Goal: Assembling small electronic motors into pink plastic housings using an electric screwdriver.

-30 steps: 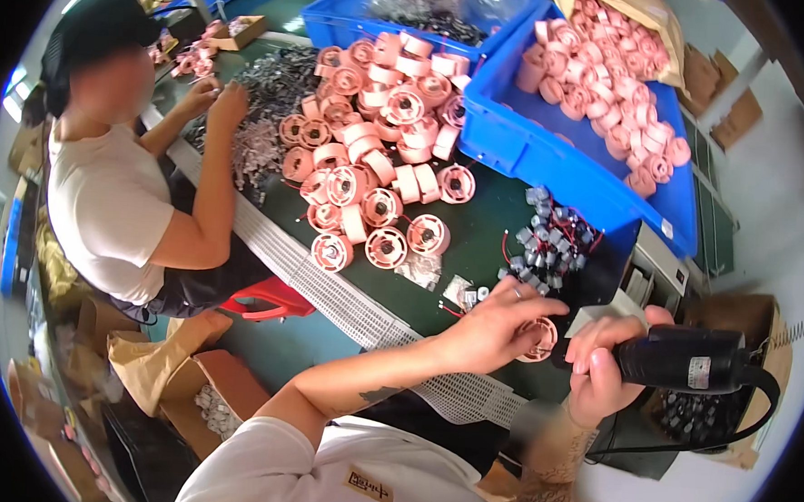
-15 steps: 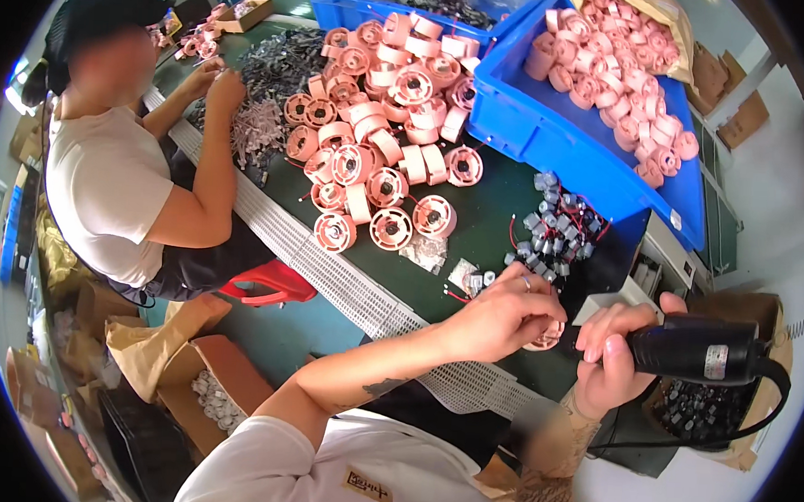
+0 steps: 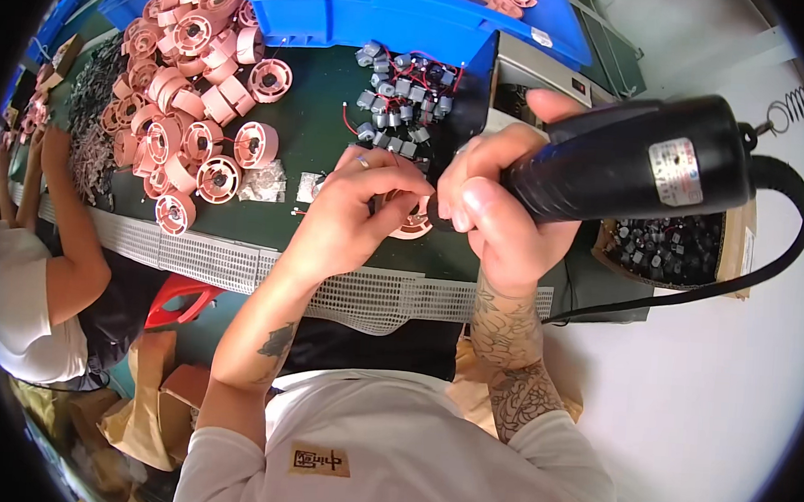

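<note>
In my right hand (image 3: pixel 513 216) is a black corded electric screwdriver (image 3: pixel 606 166), held almost level with its front end pointing left. My left hand (image 3: pixel 345 216) has thumb and fingers closed at a pink round plastic housing (image 3: pixel 414 224) on the green table; the fingers cover part of it. The screwdriver's front end is beside that housing, and its tip is hidden behind my right fingers. Just beyond my hands lies a heap of small grey motors (image 3: pixel 396 96) with red wires. Left of my left hand is a small clear bag (image 3: pixel 309 188).
Many pink housings (image 3: pixel 190 140) are piled on the left of the table. Blue bins (image 3: pixel 369 17) stand behind. A metal box (image 3: pixel 552 73) is beyond my right hand. The screwdriver's cable (image 3: pixel 737 278) loops past a carton (image 3: pixel 738 250) of dark parts. A co-worker (image 3: pixel 36 295) sits at left.
My view has swung right, so the pile and co-worker sit further left. My right hand has brought the screwdriver closer to the pink housing and my left fingers.
</note>
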Demonstrator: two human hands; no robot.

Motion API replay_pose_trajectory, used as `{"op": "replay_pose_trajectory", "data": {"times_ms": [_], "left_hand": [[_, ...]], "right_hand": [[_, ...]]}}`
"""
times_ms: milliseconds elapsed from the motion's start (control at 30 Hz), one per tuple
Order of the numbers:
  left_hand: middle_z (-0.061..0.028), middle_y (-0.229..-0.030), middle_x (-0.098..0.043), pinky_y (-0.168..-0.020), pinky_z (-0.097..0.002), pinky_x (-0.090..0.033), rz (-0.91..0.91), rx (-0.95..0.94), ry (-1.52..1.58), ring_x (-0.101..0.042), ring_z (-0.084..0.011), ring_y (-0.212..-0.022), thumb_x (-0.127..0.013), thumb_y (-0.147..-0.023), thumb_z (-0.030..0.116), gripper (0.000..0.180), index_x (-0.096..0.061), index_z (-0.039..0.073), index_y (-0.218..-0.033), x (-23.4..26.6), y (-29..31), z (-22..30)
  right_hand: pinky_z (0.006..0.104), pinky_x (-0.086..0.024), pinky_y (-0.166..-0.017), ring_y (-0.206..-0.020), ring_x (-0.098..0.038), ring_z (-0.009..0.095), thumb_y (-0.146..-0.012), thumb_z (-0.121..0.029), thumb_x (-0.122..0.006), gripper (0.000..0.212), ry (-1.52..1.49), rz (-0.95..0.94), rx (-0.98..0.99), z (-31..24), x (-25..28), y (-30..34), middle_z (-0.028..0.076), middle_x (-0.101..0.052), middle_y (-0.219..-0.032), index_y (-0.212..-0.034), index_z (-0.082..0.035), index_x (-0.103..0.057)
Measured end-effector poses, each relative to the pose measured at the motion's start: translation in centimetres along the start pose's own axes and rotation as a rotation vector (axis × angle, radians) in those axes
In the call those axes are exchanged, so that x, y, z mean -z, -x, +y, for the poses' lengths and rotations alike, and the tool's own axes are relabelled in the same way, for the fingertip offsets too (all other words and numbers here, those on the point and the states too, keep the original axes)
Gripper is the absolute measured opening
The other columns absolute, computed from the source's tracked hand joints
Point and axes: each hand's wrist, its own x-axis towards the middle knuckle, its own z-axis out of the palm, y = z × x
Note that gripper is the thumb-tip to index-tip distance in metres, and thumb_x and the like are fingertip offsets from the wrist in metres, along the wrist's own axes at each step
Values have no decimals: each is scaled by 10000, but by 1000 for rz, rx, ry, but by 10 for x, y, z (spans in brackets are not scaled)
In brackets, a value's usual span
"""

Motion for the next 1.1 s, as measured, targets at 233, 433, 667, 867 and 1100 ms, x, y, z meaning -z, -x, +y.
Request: {"op": "replay_pose_trajectory", "data": {"times_ms": [233,433,667,867,1100], "left_hand": [[-67,-945,-654,-877,-361,-424,16,-13,25,-554,-261,-931,-652,-787,-2,186,-704,87,-942,1,4,-4],[-54,-938,-633,-877,-364,-397,16,-100,-15,-524,-267,-938,-655,-775,20,154,-691,93,-906,1,4,-4],[-50,-921,-620,-838,-357,-431,43,-102,-22,-510,-269,-930,-661,-775,28,157,-697,116,-901,-5,7,-4],[-58,-931,-626,-836,-360,-414,75,-149,-65,-509,-274,-886,-639,-774,38,147,-686,109,-894,4,5,-7],[-100,-1181,-583,-929,-403,-449,-29,-263,-356,-516,-301,-1087,-803,-698,182,498,-621,104,-1155,10,19,6]], "right_hand": [[299,-442,-469,-475,-469,160,-748,57,-528,634,-1,50,-64,-2,-10,2,94,-510,-672,-1327,42,-270],[287,-424,-485,-506,-473,162,-762,40,-530,613,-38,46,-58,-1,-21,7,84,-498,-674,-1314,33,-265],[280,-428,-462,-504,-434,138,-781,51,-524,594,-57,-1,-1,2,-19,10,68,-481,-709,-1324,16,-288],[298,-435,-485,-522,-453,147,-769,75,-537,605,-107,39,-16,5,-29,7,77,-489,-726,-1318,14,-292],[270,-407,-461,-522,-441,121,-821,-51,-578,665,-203,125,31,-22,9,3,56,-491,-763,-1397,12,-251]]}}
